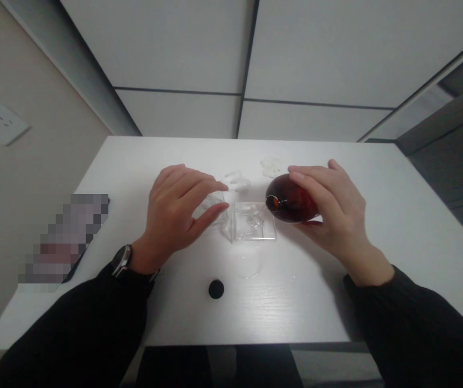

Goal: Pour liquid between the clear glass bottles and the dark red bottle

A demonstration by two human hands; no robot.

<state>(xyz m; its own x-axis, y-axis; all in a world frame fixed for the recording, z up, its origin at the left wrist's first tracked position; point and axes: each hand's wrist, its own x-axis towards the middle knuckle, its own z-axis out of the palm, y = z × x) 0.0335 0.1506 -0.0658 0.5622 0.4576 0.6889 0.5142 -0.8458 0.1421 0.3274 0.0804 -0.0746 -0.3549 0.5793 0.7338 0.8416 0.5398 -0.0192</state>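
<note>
My right hand (332, 205) is wrapped round a dark amber bottle (291, 199), tilted with its uncapped mouth facing left. That mouth is beside the right rim of a small clear plastic box (254, 229). Over the box's left part, which looks like an opened lid (219, 215), hovers my left hand (182, 205). Its thumb and forefinger are apart, with nothing visibly gripped. The hand hides part of the clear plastic. A round black cap (216, 289) lies on the white table nearer to me.
Behind the box lie a clear plastic piece (237, 182) and a crumpled translucent scrap (270, 166). A wet ring (249, 265) marks the white table (296, 312). A blurred-out flat object (69, 237) rests at the left edge. White panels (178, 48) stand behind.
</note>
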